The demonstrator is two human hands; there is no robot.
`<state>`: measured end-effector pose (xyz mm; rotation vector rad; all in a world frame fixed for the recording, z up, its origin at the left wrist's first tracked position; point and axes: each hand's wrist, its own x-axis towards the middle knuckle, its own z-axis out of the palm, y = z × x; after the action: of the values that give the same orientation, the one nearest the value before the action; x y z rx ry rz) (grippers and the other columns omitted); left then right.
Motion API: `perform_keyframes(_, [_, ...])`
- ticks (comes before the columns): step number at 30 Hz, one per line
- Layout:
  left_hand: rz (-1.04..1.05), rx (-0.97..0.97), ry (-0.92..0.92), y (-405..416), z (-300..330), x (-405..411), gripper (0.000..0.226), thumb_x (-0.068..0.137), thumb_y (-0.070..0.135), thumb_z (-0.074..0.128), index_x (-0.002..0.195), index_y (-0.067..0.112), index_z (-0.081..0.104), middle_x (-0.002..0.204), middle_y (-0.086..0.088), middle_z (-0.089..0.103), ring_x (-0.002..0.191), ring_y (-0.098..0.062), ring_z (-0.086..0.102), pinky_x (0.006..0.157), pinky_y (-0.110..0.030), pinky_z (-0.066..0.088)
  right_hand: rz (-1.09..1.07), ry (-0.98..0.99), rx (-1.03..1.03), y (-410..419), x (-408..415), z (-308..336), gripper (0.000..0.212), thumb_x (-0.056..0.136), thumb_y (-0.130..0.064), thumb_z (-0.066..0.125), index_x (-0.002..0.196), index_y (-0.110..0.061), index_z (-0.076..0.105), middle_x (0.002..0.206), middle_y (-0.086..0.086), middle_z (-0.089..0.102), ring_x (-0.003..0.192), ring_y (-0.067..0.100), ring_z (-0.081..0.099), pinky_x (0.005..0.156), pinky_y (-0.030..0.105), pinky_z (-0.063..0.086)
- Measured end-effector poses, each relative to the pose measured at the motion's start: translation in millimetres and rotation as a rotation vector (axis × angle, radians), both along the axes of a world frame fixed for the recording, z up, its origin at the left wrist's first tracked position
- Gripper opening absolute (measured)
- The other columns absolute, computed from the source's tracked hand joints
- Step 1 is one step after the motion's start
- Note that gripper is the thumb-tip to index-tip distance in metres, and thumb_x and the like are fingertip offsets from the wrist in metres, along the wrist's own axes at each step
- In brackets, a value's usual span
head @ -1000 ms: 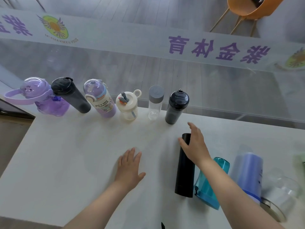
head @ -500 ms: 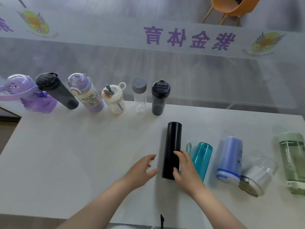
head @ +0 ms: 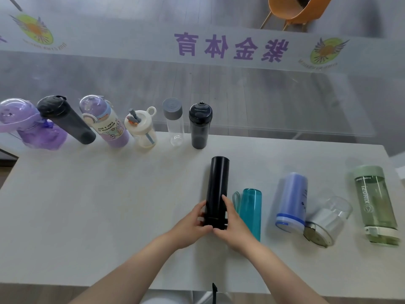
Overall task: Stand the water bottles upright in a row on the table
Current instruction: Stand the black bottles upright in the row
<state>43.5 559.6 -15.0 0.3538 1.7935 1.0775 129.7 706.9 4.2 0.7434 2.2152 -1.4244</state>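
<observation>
A tall black bottle [head: 217,183] lies on the white table [head: 98,205], pointing away from me. My left hand [head: 192,218] and my right hand [head: 230,218] both grip its near end. To its right lie a teal bottle [head: 251,207], a blue bottle [head: 291,200], a clear bottle with a silver lid [head: 326,220] and a green bottle [head: 377,205]. Along the far edge several bottles stand upright in a row, from a purple jug [head: 32,126] to a dark bottle [head: 199,126].
A glass wall with purple lettering [head: 232,48] runs right behind the table's far edge. An orange chair [head: 293,9] stands beyond it. The table's right edge [head: 392,163] is close to the green bottle.
My right hand slid from the black bottle's far end to its near end. My left hand left the table and closed on the same end. The view shifted right.
</observation>
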Motion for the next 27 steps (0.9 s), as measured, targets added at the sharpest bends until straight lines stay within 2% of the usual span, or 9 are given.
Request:
perform_keyframes(4, [0.055, 0.042, 0.068, -7.3, 9.2, -0.4, 0.066, 0.09, 0.02, 0.065, 0.143, 0.039, 0.031, 0.117, 0.008, 0.055, 0.097, -0.005, 0.063, 0.082, -0.015, 0.05, -0.057, 0.066, -0.109, 0.7, 1.2, 11.1, 0.093, 0.082, -0.027, 0.073, 0.149, -0.043, 0.011, 0.127, -0.023, 0.044, 0.096, -0.011, 0.057, 0.081, 0.005, 0.041])
perform_keyframes(6, [0.082, 0.076, 0.109, -12.0, 14.8, -1.7, 0.06, 0.09, 0.021, 0.064, 0.136, 0.046, 0.034, 0.117, 0.004, 0.053, 0.093, -0.004, 0.061, 0.082, -0.016, 0.05, -0.088, 0.101, -0.174, 2.5, 1.4, 19.2, 0.094, 0.076, -0.035, 0.077, 0.145, -0.047, 0.015, 0.124, -0.025, 0.049, 0.096, -0.003, 0.064, 0.083, 0.012, 0.048])
perform_keyframes(9, [0.106, 0.126, 0.157, -17.9, 23.7, -5.1, 0.053, 0.087, 0.032, 0.065, 0.129, 0.053, 0.04, 0.115, 0.002, 0.048, 0.092, -0.002, 0.059, 0.088, -0.022, 0.051, -0.113, 0.122, -0.191, 7.8, 1.4, 27.3, 0.096, 0.066, -0.052, 0.074, 0.146, -0.047, 0.021, 0.129, -0.013, 0.056, 0.103, 0.005, 0.066, 0.096, 0.031, 0.051])
perform_keyframes(13, [0.102, 0.187, 0.216, -20.0, 44.8, -14.8, 0.055, 0.079, 0.046, 0.064, 0.131, 0.046, 0.046, 0.117, 0.002, 0.047, 0.104, -0.002, 0.056, 0.095, -0.025, 0.05, -0.088, 0.141, -0.149, 14.7, 1.5, 44.0, 0.089, 0.071, -0.071, 0.064, 0.146, -0.043, 0.026, 0.125, -0.006, 0.06, 0.106, 0.01, 0.065, 0.097, 0.037, 0.051])
perform_keyframes(16, [0.052, 0.227, 0.243, -15.9, 60.5, -24.1, 0.058, 0.081, 0.049, 0.063, 0.136, 0.039, 0.047, 0.133, 0.011, 0.041, 0.123, 0.001, 0.046, 0.1, -0.024, 0.045, -0.092, 0.168, -0.148, 16.0, -2.3, 60.1, 0.07, 0.088, -0.055, 0.057, 0.147, -0.027, 0.031, 0.11, -0.004, 0.068, 0.094, 0.01, 0.07, 0.092, 0.033, 0.054])
perform_keyframes(18, [0.04, 0.245, 0.221, -10.9, 69.2, -29.4, 0.054, 0.087, 0.041, 0.063, 0.138, 0.035, 0.046, 0.139, 0.016, 0.04, 0.128, 0.003, 0.043, 0.102, -0.02, 0.043, -0.104, 0.187, -0.133, 16.0, -6.9, 69.4, 0.059, 0.092, -0.051, 0.053, 0.142, -0.023, 0.041, 0.1, -0.003, 0.071, 0.089, 0.012, 0.071, 0.09, 0.035, 0.055])
perform_keyframes(20, [0.053, 0.236, 0.238, -3.4, 77.9, -34.9, 0.045, 0.093, 0.029, 0.06, 0.136, 0.032, 0.047, 0.137, 0.013, 0.047, 0.125, 0.004, 0.047, 0.101, -0.016, 0.044, -0.134, 0.191, -0.135, 16.9, -13.8, 77.7, 0.045, 0.094, -0.05, 0.05, 0.129, -0.022, 0.053, 0.096, 0.0, 0.072, 0.086, 0.015, 0.071, 0.087, 0.035, 0.057])
perform_keyframes(24, [0.101, 0.154, 0.308, 15.7, 93.4, -49.5, 0.041, 0.093, 0.037, 0.058, 0.133, 0.031, 0.052, 0.126, 0.01, 0.06, 0.113, -0.004, 0.058, 0.092, -0.017, 0.044, -0.21, 0.213, -0.136, 24.7, -31.4, 86.7, 0.04, 0.096, -0.052, 0.042, 0.11, -0.02, 0.062, 0.093, 0.008, 0.071, 0.087, 0.022, 0.069, 0.08, 0.033, 0.059])
perform_keyframes(27, [0.152, 0.143, 0.288, 31.1, 98.1, -57.4, 0.041, 0.091, 0.047, 0.056, 0.128, 0.029, 0.056, 0.12, 0.008, 0.065, 0.108, -0.009, 0.062, 0.097, -0.031, 0.049, -0.233, 0.256, -0.134, 32.6, -39.6, 85.3, 0.038, 0.098, -0.051, 0.037, 0.105, -0.022, 0.062, 0.093, 0.011, 0.069, 0.088, 0.026, 0.068, 0.079, 0.033, 0.058])
